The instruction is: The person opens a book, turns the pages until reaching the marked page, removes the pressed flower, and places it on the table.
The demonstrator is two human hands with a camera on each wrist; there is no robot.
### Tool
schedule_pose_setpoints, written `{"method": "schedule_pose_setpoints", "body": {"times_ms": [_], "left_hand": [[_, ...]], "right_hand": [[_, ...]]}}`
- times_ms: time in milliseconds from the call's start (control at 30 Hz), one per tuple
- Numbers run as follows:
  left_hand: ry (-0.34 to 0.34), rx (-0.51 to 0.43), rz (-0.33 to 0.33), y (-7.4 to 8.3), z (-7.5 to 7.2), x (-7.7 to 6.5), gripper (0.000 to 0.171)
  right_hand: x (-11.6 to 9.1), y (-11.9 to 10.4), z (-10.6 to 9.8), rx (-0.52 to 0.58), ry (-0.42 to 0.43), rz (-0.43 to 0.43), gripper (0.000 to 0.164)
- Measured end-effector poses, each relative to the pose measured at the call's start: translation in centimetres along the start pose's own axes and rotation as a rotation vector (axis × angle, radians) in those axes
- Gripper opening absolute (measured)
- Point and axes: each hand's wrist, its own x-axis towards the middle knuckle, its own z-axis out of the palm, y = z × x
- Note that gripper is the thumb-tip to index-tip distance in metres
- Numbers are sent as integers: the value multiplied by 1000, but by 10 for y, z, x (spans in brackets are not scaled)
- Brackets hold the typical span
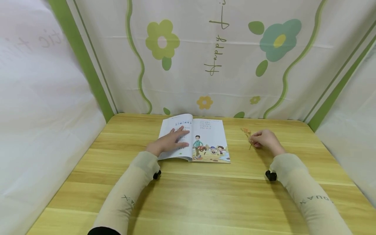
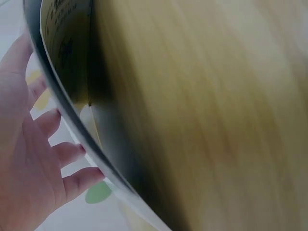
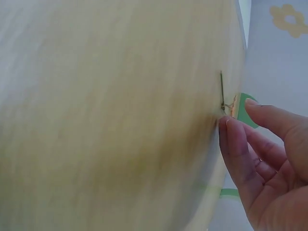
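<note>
An open picture book (image 1: 210, 137) lies on the table, its left page bowed upward. My left hand (image 1: 171, 141) rests on that page with fingers spread. In the left wrist view the fingers of the left hand (image 2: 33, 144) lie along the outside of the bent page (image 2: 72, 113). To the right of the book is a small sprig of orange dried flowers (image 1: 246, 133) with a thin stem. My right hand (image 1: 265, 140) is at the sprig. From the right wrist, the thumb of this hand (image 3: 269, 159) stands apart from the fingertips, close beside the stem (image 3: 222, 89).
The wooden table (image 1: 199, 195) runs up to a white cloth backdrop (image 1: 188, 75) printed with flowers and green lines. White cloth sides (image 1: 38, 114) hang at left and right. A black wrist strap piece (image 1: 271, 175) shows below the right sleeve.
</note>
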Motion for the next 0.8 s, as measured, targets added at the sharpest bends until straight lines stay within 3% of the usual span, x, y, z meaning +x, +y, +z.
{"method": "schedule_pose_setpoints", "body": {"times_ms": [100, 267, 600, 700, 800], "left_hand": [[23, 48, 13, 4, 2, 1, 72], [63, 156, 18, 13, 1, 0, 68], [205, 407, 12, 41, -12, -8, 60], [274, 401, 25, 50, -22, -14, 60], [355, 276, 63, 57, -36, -23, 61]], "right_hand": [[-3, -5, 0, -45, 10, -30, 41], [-10, -16, 3, -217, 42, -120, 44], [-18, -44, 9, -426, 187, -295, 47], [-18, -50, 10, -470, 216, -347, 47], [-17, -53, 11, -514, 235, -395, 47]]}}
